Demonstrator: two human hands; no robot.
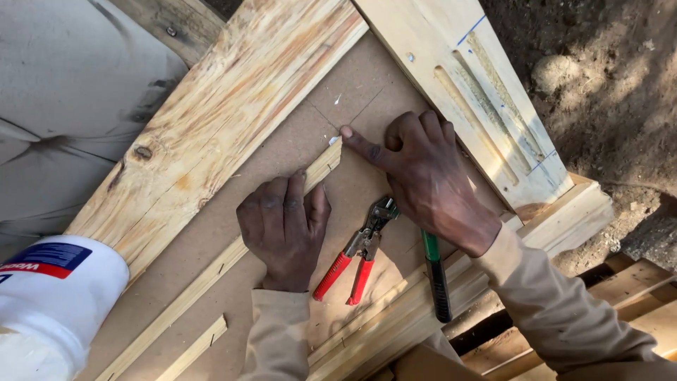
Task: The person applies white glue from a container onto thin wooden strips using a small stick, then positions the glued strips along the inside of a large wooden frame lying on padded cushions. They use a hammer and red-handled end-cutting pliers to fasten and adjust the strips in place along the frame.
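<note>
Woodwork in progress on a brown hardboard panel. A thin wooden strip is being pressed flat against the panel by the left hand, whose fingers are spread wide over it rather than curled around it; nothing is being gripped. The strip is lying along a diagonal from 7 o'clock up to its cut end near the centre. That end is being touched by the extended forefinger of the right hand, the other fingers being loosely curled and holding nothing.

The strip is judged to be light, slender and fairly stiff, yet liable to split or snap if bent; it is best held flat, near the middle and at the end, as shown. Red-handled pliers are lying on the panel at 6 o'clock, between the two wrists, and a green-and-black tool handle is resting just beside them, under the right wrist.

The panel is being framed by a broad knotty plank at 10 o'clock and a grooved plank at 1 o'clock. A white plastic tub is standing at 8 o'clock. Bare, sun-dappled earth is seen at 2 o'clock: an outdoor setting.
</note>
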